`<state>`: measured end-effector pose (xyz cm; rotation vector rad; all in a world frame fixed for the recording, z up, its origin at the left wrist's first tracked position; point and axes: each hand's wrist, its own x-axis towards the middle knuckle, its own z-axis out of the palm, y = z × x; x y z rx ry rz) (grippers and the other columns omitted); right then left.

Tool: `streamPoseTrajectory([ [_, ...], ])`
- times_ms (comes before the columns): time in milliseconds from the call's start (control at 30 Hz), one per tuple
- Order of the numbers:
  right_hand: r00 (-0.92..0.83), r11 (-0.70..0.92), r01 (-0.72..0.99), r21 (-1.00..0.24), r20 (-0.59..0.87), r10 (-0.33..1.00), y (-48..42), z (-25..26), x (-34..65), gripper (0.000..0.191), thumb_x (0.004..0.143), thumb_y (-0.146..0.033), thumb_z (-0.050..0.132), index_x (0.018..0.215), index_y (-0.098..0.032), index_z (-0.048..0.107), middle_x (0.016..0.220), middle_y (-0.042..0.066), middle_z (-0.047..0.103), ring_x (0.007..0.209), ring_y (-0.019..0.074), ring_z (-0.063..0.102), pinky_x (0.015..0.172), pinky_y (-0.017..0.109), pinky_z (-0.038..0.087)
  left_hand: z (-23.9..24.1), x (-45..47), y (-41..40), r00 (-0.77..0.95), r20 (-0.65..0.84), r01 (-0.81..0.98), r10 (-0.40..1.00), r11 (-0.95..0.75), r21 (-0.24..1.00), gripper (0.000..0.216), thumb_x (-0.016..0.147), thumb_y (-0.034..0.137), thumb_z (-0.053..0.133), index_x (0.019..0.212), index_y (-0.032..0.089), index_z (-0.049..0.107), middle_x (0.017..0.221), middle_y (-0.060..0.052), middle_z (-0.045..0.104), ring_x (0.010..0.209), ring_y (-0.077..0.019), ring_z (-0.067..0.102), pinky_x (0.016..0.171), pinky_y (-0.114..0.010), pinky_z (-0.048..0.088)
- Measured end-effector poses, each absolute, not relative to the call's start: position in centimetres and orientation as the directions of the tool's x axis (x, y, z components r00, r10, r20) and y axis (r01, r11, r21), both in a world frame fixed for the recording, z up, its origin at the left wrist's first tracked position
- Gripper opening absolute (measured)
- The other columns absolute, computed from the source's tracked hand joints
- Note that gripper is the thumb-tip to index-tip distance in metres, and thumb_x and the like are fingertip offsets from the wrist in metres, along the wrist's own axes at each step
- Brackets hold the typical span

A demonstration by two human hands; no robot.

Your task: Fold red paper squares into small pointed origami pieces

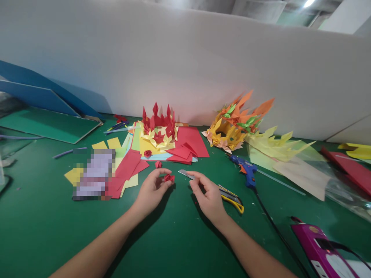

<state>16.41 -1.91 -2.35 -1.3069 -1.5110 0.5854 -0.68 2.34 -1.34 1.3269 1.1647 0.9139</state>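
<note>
Pinched between the thumb and fingers of my left hand (153,189) is a small folded red paper flower (169,178). My right hand (210,195) is closed around a yellow-handled utility knife (233,200). Its bare blade (185,174) points left towards the flower, a short gap apart; my fingers cover the middle of the knife. Another red paper flower (158,165) lies on the green table just beyond my left hand. A third red flower (147,153) rests on paper sheets farther back, by a red and yellow paper crown (159,131).
Red paper sheets (127,170) and a pixelated object (94,173) lie left. At the right are a blue glue gun (246,170) with its cord, an orange and yellow paper crown (228,133), yellow paper leaves (278,144) and a magenta power strip (315,243). A white partition (185,61) stands behind.
</note>
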Motion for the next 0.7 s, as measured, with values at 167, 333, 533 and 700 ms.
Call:
streamPoseTrajectory([
  [167, 0.054, 0.358, 0.539, -0.763, 0.455, 0.889, -1.3, -1.9, 17.0, 0.025, 0.087, -0.023, 0.046, 0.105, -0.018, 0.061, 0.074, 0.003, 0.061, 0.067, 0.0161, 0.058, 0.065, 0.028, 0.049, -1.2, -1.2, 3.1, 0.154, 0.098, 0.357, 0.983, -0.148, 0.922, 0.014, 0.071, 0.027, 0.061, 0.085, 0.022, 0.061, 0.084, -0.003, 0.067, 0.073, -0.0195, 0.063, 0.074, -0.035, 0.049],
  [333, -0.054, 0.360, 0.711, -0.604, 0.463, 0.885, 0.8, -1.3, 19.0, 0.024, 0.082, -0.017, 0.048, 0.100, -0.021, 0.064, 0.105, 0.010, 0.063, 0.099, 0.0241, 0.059, 0.087, 0.041, 0.047, -1.1, -1.8, 4.0, 0.112, 0.182, 0.396, 0.977, -0.211, 0.893, 0.012, 0.074, 0.021, 0.058, 0.085, 0.023, 0.062, 0.086, -0.003, 0.069, 0.075, -0.0209, 0.064, 0.077, -0.037, 0.049],
  [533, -0.023, 0.231, 0.853, -0.468, 0.408, 0.913, 4.2, -1.4, 21.0, 0.029, 0.077, -0.006, 0.045, 0.093, -0.016, 0.067, 0.130, 0.016, 0.051, 0.120, 0.0299, 0.049, 0.098, 0.049, 0.040, -1.4, -2.3, 4.5, 0.084, 0.317, 0.443, 0.945, -0.320, 0.837, 0.009, 0.077, 0.021, 0.053, 0.082, 0.022, 0.061, 0.095, -0.006, 0.063, 0.090, -0.0224, 0.060, 0.078, -0.035, 0.049],
  [700, -0.113, 0.224, 0.866, -0.447, 0.262, 0.959, 5.6, -1.7, 21.0, 0.033, 0.079, -0.005, 0.044, 0.100, -0.017, 0.067, 0.134, 0.013, 0.051, 0.122, 0.0272, 0.049, 0.101, 0.046, 0.039, -1.0, -2.2, 3.9, 0.043, 0.352, 0.450, 0.935, -0.333, 0.829, 0.009, 0.077, 0.021, 0.051, 0.079, 0.022, 0.059, 0.088, -0.005, 0.062, 0.086, -0.0221, 0.059, 0.077, -0.034, 0.047],
])
